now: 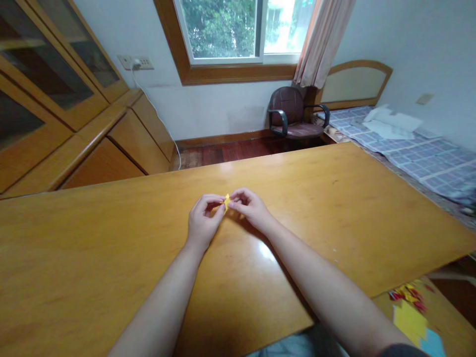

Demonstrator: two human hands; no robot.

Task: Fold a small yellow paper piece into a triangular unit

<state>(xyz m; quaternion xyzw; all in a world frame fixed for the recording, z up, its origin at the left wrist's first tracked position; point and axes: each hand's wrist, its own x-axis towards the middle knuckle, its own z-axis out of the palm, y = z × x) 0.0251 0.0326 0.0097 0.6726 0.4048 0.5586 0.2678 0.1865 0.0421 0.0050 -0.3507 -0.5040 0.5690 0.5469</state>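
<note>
A small folded piece of yellow paper (227, 202) is pinched between my two hands, above the middle of the wooden table (122, 248). My left hand (203, 218) grips its left side between thumb and fingers. From the right, my right hand (251, 208) pinches the other side with thumb and fingertips. The paper has several small points sticking out, but its exact folded shape is too small to make out. Fingertips cover parts of its edges.
On a lower surface at the bottom right lie yellow paper sheets (410, 320), a light blue sheet (432, 343) and a pile of red and yellow folded pieces (411, 295). Past the table stand an office chair (292, 111), a bed (420, 153) and a wooden cabinet (122, 134).
</note>
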